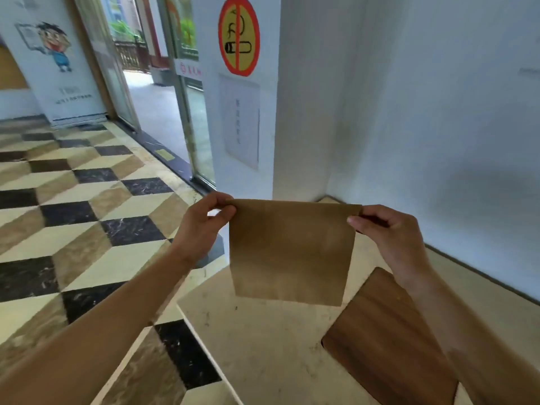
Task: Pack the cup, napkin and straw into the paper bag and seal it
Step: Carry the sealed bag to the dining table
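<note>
A flat brown paper bag (290, 252) hangs in the air in front of me, above a pale table. My left hand (201, 226) pinches its top left corner between thumb and fingers. My right hand (388, 232) pinches its top right corner. The bag looks flat, its top edge stretched straight between the two hands. No cup, napkin or straw is in view.
The pale table (263, 340) lies below the bag, its left edge running diagonally. A dark wooden board (388, 337) rests on it at the right. A white pillar (306, 112) and white wall stand behind. Patterned floor tiles (87, 214) spread to the left.
</note>
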`<state>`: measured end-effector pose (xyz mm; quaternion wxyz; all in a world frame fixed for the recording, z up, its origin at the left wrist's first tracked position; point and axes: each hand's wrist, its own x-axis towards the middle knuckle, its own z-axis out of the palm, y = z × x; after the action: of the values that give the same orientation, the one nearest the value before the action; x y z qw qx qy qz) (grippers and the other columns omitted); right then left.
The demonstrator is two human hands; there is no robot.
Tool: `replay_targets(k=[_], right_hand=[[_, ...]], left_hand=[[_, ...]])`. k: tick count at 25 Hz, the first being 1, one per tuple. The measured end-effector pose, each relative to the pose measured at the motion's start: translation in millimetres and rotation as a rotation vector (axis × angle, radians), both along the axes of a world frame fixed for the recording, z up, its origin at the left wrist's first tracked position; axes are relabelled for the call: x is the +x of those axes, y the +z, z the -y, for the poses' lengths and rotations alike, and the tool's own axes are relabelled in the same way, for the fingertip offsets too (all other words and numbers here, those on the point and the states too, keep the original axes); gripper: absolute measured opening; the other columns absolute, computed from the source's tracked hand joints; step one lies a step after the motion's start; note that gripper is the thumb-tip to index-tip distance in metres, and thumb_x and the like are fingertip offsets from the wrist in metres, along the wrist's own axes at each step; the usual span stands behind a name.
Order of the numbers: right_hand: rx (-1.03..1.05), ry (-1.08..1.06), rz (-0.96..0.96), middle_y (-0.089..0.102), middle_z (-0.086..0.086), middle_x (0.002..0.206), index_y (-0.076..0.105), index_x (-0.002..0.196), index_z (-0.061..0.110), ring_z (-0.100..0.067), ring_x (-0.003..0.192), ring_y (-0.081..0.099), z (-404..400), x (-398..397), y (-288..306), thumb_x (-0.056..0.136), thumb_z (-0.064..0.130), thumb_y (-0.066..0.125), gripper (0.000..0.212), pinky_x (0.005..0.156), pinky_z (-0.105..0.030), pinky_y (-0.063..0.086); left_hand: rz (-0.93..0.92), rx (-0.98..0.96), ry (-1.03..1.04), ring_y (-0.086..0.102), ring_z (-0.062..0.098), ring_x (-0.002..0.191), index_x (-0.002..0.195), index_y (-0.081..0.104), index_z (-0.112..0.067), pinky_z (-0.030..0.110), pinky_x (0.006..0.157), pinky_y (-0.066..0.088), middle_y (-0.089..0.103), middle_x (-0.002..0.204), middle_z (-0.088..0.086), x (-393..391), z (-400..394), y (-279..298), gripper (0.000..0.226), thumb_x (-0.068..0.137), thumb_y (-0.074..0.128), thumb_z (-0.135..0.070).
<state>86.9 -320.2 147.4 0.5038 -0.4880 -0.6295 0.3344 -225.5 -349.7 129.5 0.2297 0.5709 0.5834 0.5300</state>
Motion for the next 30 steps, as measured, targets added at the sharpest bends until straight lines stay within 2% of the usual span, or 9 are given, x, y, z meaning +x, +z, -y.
replay_targets(k=[3, 7, 11, 16, 18, 21, 24, 27, 30], right_hand=[[0.038, 0.132, 0.033, 0.071, -0.012, 0.077, 0.073, 0.079, 0.011, -0.016, 0.072, 0.064, 1, -68, 6, 0.076, 0.017, 0.078, 0.009, 0.065, -0.014, 0.046], [0.070, 0.299, 0.078, 0.072, 0.000, 0.072, 0.074, 0.080, 0.014, -0.011, 0.069, 0.063, 19, -172, 7, 0.075, 0.018, 0.079, 0.007, 0.069, -0.021, 0.047], [0.116, 0.456, 0.125, 0.072, 0.013, 0.077, 0.073, 0.083, 0.026, -0.010, 0.075, 0.065, 59, -280, 6, 0.079, 0.020, 0.077, 0.008, 0.077, -0.021, 0.048], [0.194, 0.670, 0.146, 0.072, 0.005, 0.093, 0.072, 0.099, 0.020, -0.008, 0.085, 0.066, 120, -403, 6, 0.084, 0.022, 0.071, 0.015, 0.084, -0.024, 0.053], [0.188, 0.764, 0.120, 0.071, 0.008, 0.091, 0.071, 0.099, 0.022, -0.009, 0.085, 0.066, 146, -450, 6, 0.084, 0.021, 0.070, 0.014, 0.083, -0.027, 0.054], [0.186, 0.925, 0.091, 0.071, 0.005, 0.092, 0.072, 0.102, 0.015, -0.009, 0.085, 0.066, 187, -516, 6, 0.085, 0.017, 0.070, 0.017, 0.076, -0.013, 0.050], [0.242, 1.037, 0.095, 0.070, 0.006, 0.094, 0.071, 0.103, 0.017, -0.005, 0.086, 0.065, 219, -573, 5, 0.085, 0.018, 0.068, 0.018, 0.076, -0.013, 0.048], [0.203, 1.181, 0.062, 0.069, 0.017, 0.092, 0.068, 0.098, 0.028, 0.005, 0.081, 0.065, 249, -631, 5, 0.085, 0.019, 0.068, 0.016, 0.073, -0.013, 0.049], [0.155, 1.304, 0.026, 0.068, 0.017, 0.091, 0.069, 0.100, 0.024, 0.008, 0.081, 0.064, 274, -686, 4, 0.086, 0.018, 0.067, 0.016, 0.069, -0.012, 0.046]], left_hand=[[-0.021, 0.033, 0.154, 0.058, -0.006, 0.082, 0.089, 0.065, -0.028, 0.014, 0.075, 0.044, 0.066, 0.090, -0.012, -59, 47, 7, 0.019, 0.093, 0.060, -0.010], [-0.068, 0.040, 0.367, 0.059, -0.002, 0.090, 0.097, 0.063, -0.029, 0.006, 0.072, 0.044, 0.064, 0.095, -0.017, -136, 124, 13, 0.013, 0.096, 0.057, -0.017], [-0.071, 0.045, 0.553, 0.061, 0.005, 0.094, 0.104, 0.063, -0.026, 0.023, 0.081, 0.051, 0.064, 0.099, -0.015, -214, 213, 13, 0.013, 0.095, 0.056, -0.020], [-0.098, 0.084, 0.733, 0.059, -0.011, 0.086, 0.101, 0.063, -0.020, 0.006, 0.067, 0.046, 0.064, 0.094, -0.013, -288, 328, 18, 0.011, 0.095, 0.058, -0.013], [-0.106, 0.082, 0.811, 0.060, -0.007, 0.088, 0.100, 0.064, -0.020, 0.008, 0.070, 0.048, 0.065, 0.094, -0.010, -313, 372, 16, 0.011, 0.094, 0.059, -0.012], [-0.115, 0.089, 0.927, 0.061, 0.001, 0.090, 0.103, 0.066, -0.015, 0.013, 0.075, 0.050, 0.067, 0.097, -0.003, -344, 435, 13, 0.013, 0.093, 0.060, -0.011], [-0.142, 0.095, 1.056, 0.063, 0.004, 0.090, 0.103, 0.066, -0.014, 0.014, 0.073, 0.051, 0.067, 0.097, -0.003, -363, 484, 13, 0.013, 0.093, 0.059, -0.010], [-0.120, 0.102, 1.177, 0.063, -0.004, 0.080, 0.100, 0.064, -0.015, 0.010, 0.066, 0.048, 0.065, 0.090, -0.008, -379, 522, 14, 0.011, 0.094, 0.058, -0.008], [-0.136, 0.074, 1.324, 0.061, -0.007, 0.081, 0.096, 0.064, -0.022, 0.007, 0.065, 0.046, 0.066, 0.089, -0.008, -405, 549, 13, 0.012, 0.094, 0.059, -0.011]])
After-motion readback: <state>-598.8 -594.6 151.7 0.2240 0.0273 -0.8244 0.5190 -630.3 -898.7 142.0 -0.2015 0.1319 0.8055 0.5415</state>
